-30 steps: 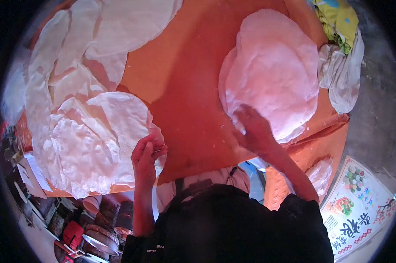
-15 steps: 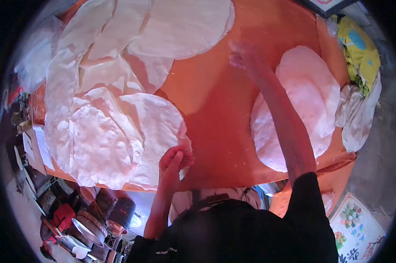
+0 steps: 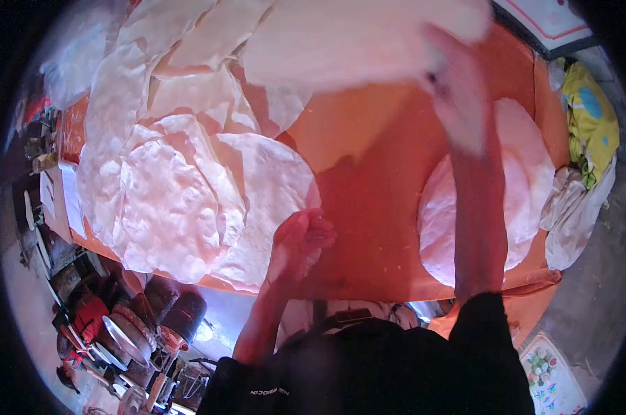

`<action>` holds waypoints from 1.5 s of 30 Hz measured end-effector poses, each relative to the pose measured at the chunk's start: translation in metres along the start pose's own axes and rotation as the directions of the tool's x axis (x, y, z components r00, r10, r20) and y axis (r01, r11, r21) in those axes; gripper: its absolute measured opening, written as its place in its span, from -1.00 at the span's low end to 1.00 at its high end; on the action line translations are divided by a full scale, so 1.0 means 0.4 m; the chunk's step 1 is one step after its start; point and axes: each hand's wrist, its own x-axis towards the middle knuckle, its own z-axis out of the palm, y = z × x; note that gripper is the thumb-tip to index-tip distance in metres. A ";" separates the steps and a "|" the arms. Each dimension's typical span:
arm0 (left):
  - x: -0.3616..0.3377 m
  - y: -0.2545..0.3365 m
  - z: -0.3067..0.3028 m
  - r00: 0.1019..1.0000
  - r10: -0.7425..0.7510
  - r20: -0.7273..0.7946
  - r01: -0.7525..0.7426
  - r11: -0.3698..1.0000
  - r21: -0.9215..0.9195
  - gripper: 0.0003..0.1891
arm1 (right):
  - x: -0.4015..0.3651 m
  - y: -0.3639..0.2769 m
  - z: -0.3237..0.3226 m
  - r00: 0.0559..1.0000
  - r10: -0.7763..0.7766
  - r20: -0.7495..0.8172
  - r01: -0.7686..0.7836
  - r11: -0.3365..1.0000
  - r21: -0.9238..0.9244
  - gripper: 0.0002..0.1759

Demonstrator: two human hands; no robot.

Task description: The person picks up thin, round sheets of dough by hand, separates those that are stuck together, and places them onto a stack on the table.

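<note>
- The left hand [image 3: 302, 238] was seen closed, its fingers pinched on the near edge of a round sheet [image 3: 264, 194] laid flat on the table [image 3: 368, 207].
- The right hand [image 3: 458, 104] was raised over the far side, at the edge of a large sheet [image 3: 354, 41] (both blurred); its grip could not be told.
- A stack [image 3: 527, 187] of sheets was seen beside the right forearm.

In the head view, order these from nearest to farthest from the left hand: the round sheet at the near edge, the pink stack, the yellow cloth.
1. Round sheet: touching the left hand, near edge.
2. Pink stack: on the right of the table.
3. Yellow cloth: far right, beyond the stack.
</note>
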 end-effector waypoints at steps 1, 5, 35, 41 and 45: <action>0.024 -0.004 -0.001 0.998 -0.034 0.054 0.039 0.995 -0.095 -0.57 | -0.055 -0.003 -0.071 0.999 -0.046 0.003 0.046 0.988 -0.150 -0.62; 0.104 0.001 0.045 0.958 -0.016 0.286 0.185 0.797 -0.575 -0.50 | -0.312 0.016 -0.187 0.905 0.320 -0.281 -0.332 0.943 0.006 -0.56; 0.152 -0.009 -0.017 0.960 0.275 0.055 -0.280 0.938 0.202 -0.57 | -0.318 0.018 -0.121 0.944 -0.328 -0.033 0.221 0.705 -0.674 -0.90; 0.050 0.061 -0.054 0.955 0.294 0.035 -0.291 0.909 0.298 -0.66 | -0.293 -0.159 -0.632 0.822 -0.417 -0.387 0.189 0.842 -0.505 -0.73; 0.025 0.061 -0.055 0.930 0.358 0.080 -0.335 0.744 0.578 -0.58 | -0.365 -0.090 -0.765 0.674 -0.665 -0.321 -0.307 0.144 -0.941 -0.43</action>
